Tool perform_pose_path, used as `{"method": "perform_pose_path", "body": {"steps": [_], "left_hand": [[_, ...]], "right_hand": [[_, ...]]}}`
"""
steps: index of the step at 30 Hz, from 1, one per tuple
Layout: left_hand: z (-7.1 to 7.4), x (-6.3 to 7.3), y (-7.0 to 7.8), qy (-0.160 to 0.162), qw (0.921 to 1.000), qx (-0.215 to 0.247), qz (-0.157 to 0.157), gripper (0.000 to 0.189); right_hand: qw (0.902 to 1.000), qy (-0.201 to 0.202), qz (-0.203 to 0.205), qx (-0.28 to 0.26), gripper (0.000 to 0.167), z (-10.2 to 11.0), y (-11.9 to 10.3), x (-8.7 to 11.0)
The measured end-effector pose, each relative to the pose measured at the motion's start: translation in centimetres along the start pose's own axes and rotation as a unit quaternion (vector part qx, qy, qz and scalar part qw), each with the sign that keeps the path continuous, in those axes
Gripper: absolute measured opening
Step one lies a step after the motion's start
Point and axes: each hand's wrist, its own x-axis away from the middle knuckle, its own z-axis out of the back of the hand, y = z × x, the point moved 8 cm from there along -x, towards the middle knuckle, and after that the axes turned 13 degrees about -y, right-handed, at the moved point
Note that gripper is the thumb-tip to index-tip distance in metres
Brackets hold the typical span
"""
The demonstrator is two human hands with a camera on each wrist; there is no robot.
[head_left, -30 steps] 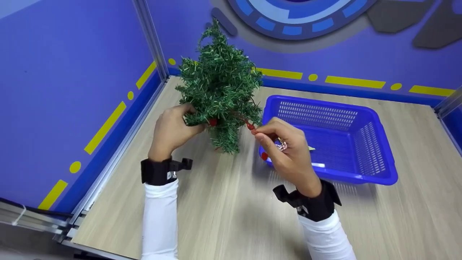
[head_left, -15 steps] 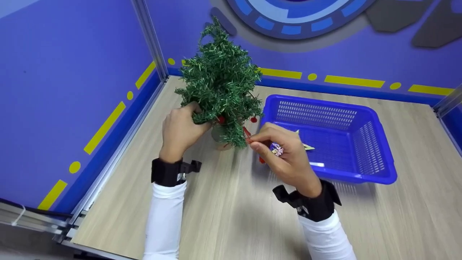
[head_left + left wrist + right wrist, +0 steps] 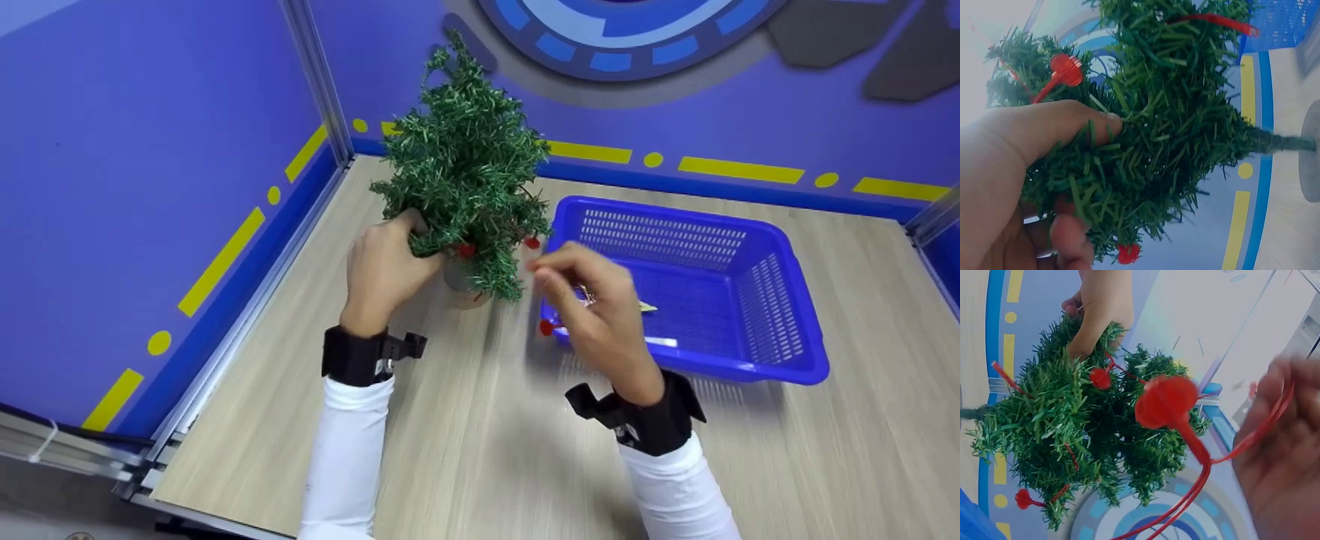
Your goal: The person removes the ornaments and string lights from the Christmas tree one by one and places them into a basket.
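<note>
A small green artificial Christmas tree [image 3: 472, 165] stands tilted on its round base [image 3: 466, 289]. My left hand [image 3: 390, 266] grips one of its lower branches, thumb on top in the left wrist view. Red ornaments hang among the branches, one [image 3: 532, 242] at the right and another [image 3: 466, 250] by my left fingers. My right hand [image 3: 600, 307] is just right of the tree, its fingertips pinching the looped red tie of a red ornament [image 3: 1168, 402]. This ornament dangles below the hand in the head view. Something shiny and pinkish [image 3: 585, 295] shows at the right palm.
A blue plastic basket [image 3: 780, 300] stands right of the tree, with a pale yellow piece [image 3: 646, 307] in it. Blue printed panels [image 3: 187, 150] rise at the left and back of the wooden table [image 3: 480, 450].
My left hand has moved right with the branch, and the tree has shifted slightly right. My right hand, earlier at the tree's lower right with a red tie, has drawn back a little from the branch.
</note>
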Motion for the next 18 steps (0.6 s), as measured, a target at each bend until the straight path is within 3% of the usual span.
{"method": "perform_pose_path", "body": {"steps": [4,7,18], "left_hand": [[0.1,0.0,-0.1,-0.01,0.9999,-0.006,-0.003,0.028],[0.1,-0.1,-0.2,-0.017,0.9998,-0.01,0.001,0.029],[0.0,-0.1,-0.7,-0.034,0.9994,-0.003,0.002,0.033]], "right_hand": [[0.9903,0.102,-0.089,0.029,0.011,1.8,2.4,0.3],[0.9843,0.127,-0.116,0.041,0.012,2.2,3.4,0.5],[0.9891,0.126,-0.077,0.009,0.015,2.0,3.2,-1.8]]}}
